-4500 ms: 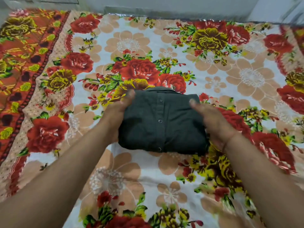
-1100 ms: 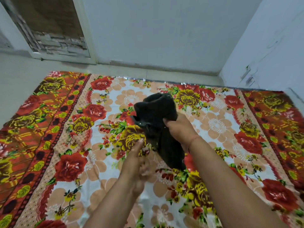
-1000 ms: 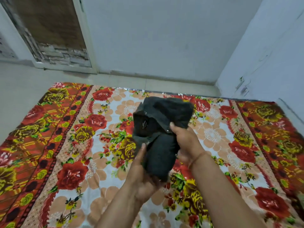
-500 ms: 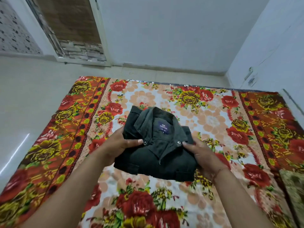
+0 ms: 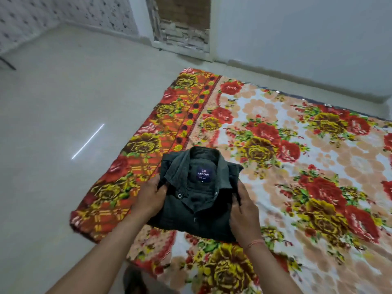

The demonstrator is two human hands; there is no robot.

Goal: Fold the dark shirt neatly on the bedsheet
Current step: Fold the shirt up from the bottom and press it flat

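The dark shirt (image 5: 197,204) is folded into a compact rectangle, collar up, with a blue label showing inside the neck. I hold it off the floral bedsheet (image 5: 297,166), above the sheet's left border. My left hand (image 5: 149,198) grips its left edge, thumb on top by the collar. My right hand (image 5: 244,211) grips the right edge, fingers curled over the fabric. A thin thread band circles my right wrist.
The bedsheet lies flat on a pale tiled floor (image 5: 63,145), which stretches to the left. White walls stand behind it, with a rough brick opening (image 5: 182,24) at the back. A dark blurred shape (image 5: 135,281) sits at the bottom edge.
A second ago the shirt hung bunched in my right hand. Both hands now hold it as a flat folded bundle, collar up, and my view has swung left toward the sheet's border.
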